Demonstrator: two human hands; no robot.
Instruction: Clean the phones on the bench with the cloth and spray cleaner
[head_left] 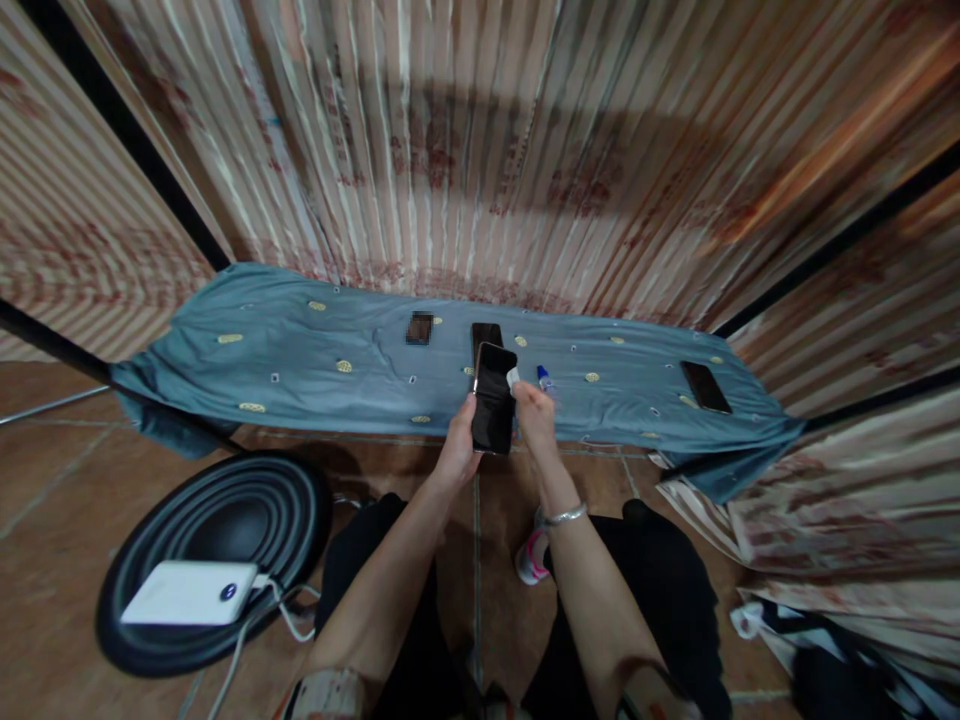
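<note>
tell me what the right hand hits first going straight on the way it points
The phone in the left hand, most likely; whether the white piece in the right hand touches it is unclear.

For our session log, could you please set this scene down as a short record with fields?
Left hand: holds a dark-screened phone
Right hand: pinches a small white piece by the phone's right edge
Right wrist: silver bangle
Surface: blue patterned cloth
On the cloth: checked square at left; dark slab partly hidden behind the phone; blue-topped item near the right hand; second dark slab farther right
Lower left: white power bank on a black ridged disc
</note>
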